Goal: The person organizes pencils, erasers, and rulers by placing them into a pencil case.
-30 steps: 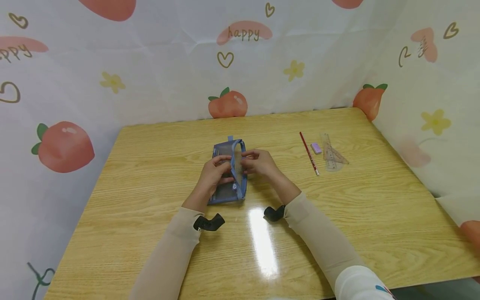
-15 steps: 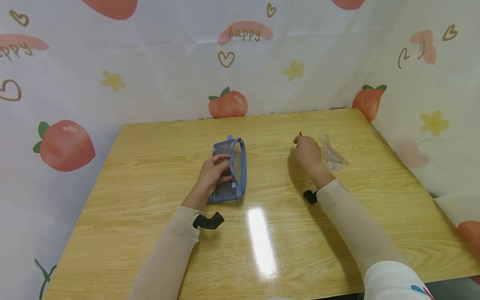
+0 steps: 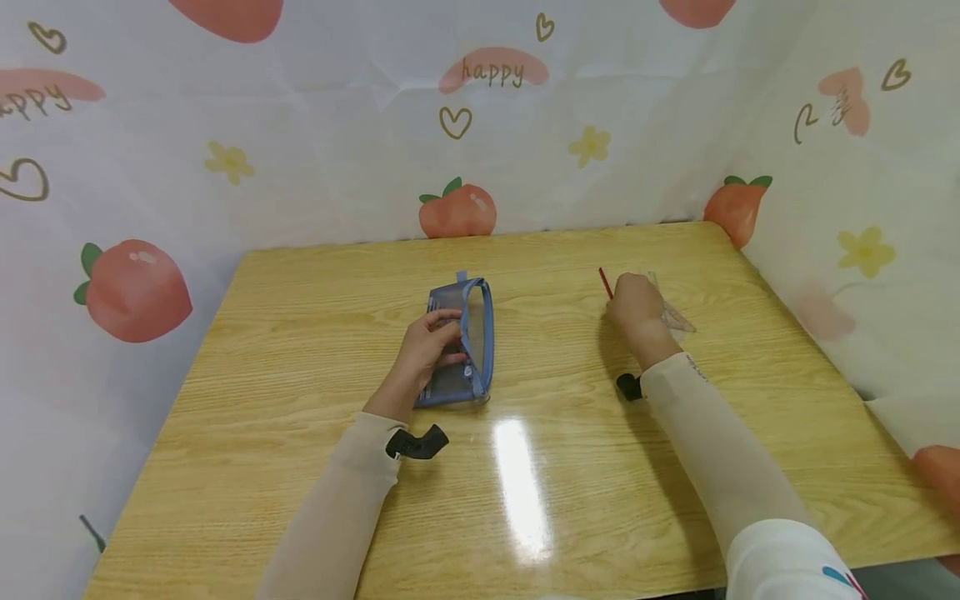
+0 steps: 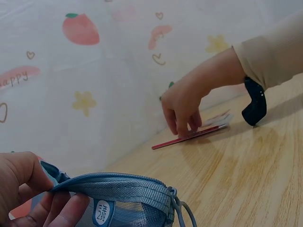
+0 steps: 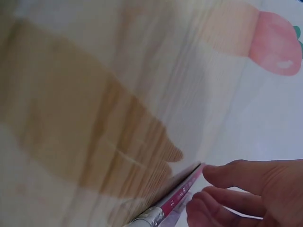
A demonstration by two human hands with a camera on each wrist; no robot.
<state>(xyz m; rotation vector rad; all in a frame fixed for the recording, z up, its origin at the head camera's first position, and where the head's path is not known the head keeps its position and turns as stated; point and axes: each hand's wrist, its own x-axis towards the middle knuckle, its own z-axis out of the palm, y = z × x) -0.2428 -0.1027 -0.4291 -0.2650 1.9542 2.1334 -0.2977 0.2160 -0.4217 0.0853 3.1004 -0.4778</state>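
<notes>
My left hand [image 3: 429,350] pinches the edge of a blue mesh zip pencil case [image 3: 453,385], whose mouth gapes to the right. In the left wrist view the thumb and fingers hold the fabric beside the zip, and a ring pull hangs at the case's near end. On the right, my right hand [image 3: 637,308] reaches down over a red pencil [image 4: 163,144] lying on the table. The right wrist view has the thumb near the pencil's [image 5: 177,196] far end, with a gap between thumb and fingers. A pale purple piece [image 5: 182,208] shows beside the pencil; in the head view the hand hides that spot.
Clear plastic drawing rulers [image 3: 678,318] lie just right of my right hand, partly covered by it. The wooden table [image 3: 300,333] meets a white cloth backdrop [image 3: 337,167] printed with peaches at the back and right.
My right hand has left the pencil case's mouth and moved right, to the pencil and the spot where a purple eraser lay. The left hand stays on the case.
</notes>
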